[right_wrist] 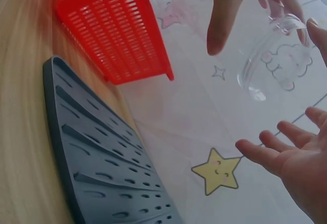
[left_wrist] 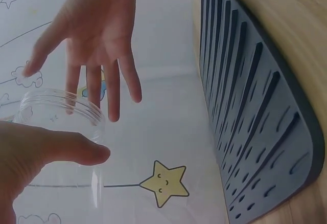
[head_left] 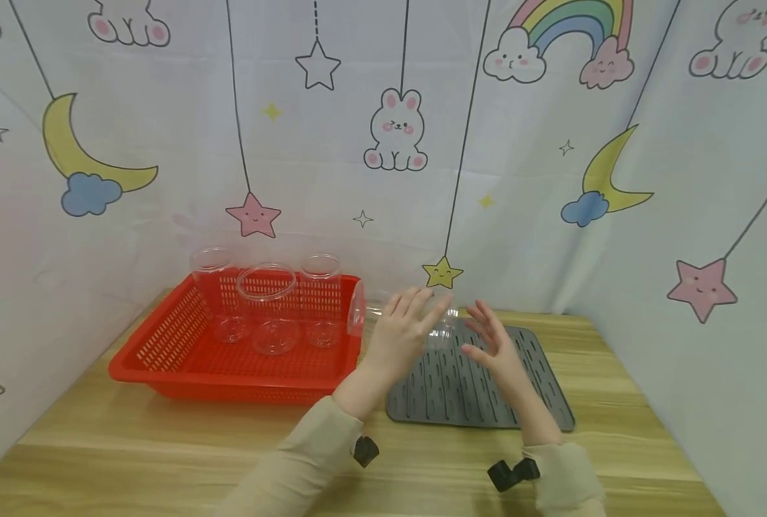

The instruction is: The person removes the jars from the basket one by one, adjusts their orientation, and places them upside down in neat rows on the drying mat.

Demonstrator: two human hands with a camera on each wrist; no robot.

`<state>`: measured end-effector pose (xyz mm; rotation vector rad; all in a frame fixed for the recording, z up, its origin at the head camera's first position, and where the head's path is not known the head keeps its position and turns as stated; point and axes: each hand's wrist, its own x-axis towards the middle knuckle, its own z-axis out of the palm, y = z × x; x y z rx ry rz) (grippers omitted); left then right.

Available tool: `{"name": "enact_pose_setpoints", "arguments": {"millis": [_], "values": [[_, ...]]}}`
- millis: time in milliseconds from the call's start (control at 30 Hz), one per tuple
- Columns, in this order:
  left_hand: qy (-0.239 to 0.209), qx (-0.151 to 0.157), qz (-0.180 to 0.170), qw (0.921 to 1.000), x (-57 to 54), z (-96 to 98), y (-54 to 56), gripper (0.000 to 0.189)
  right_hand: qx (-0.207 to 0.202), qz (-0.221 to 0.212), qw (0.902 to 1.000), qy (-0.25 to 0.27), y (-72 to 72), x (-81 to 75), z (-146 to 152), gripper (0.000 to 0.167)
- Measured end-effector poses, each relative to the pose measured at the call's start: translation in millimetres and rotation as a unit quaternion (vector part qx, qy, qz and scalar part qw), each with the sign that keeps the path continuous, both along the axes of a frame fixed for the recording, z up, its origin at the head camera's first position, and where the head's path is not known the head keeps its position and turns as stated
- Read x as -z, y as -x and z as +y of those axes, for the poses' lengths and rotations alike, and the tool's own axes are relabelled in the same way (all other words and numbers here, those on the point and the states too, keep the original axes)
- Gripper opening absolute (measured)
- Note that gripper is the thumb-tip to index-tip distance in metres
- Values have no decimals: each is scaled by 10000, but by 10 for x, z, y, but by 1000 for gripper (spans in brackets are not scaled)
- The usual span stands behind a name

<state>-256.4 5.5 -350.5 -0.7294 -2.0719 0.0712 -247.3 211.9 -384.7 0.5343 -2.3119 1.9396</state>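
Worn here are a plain beige left sleeve (head_left: 302, 456) and a matching right sleeve (head_left: 567, 474), both lightly creased, with a small, angular black block (head_left: 366, 451) beside the end of the left one and a black, two-lobed piece (head_left: 503, 476) beside the right.

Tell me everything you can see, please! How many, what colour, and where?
Wood-grain tabletop: one, light brown, underneath
Rectangular slotted plastic basket: one, red, left side of the tabletop
Clear round standing containers: three, see-through, inside the basket
Flat ribbed mat: one, dark grey, right of the basket
Clear round held container: one, see-through, sideways above the mat
Cartoon-printed cloth: one, white, behind and beside the tabletop
Printed crescent moons: two, yellow, on the cloth
Printed rainbow: one, multicoloured, on the cloth
Printed bunnies, stars and clouds: several, mixed colours, on the cloth
Fabric sleeves: two, beige, on the arms
Small blocky attachments: two, black, at the wrists
Left hand: one, gripping the held container
Right hand: one, fingers spread, above the mat
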Motion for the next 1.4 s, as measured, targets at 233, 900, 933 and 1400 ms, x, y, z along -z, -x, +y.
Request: {"name": "enact_pose_setpoints", "arguments": {"millis": [233,900,933,1400], "values": [[53,60,70,9999,87,104,-44,76,-250,-198,9995,-52,15,19,-81,86],[-560,610,-1501,9852,124,165,-116,117,62,-113,9999,-54,-9,21,-60,81],[-749,712,-1679,9804,113,157,-114,119,89,-88,9999,-63,-6,24,-45,80],[-5062,2085,-3253,7710,48,78,-82,106,524,-176,9980,311,-11,-31,171,77]]}}
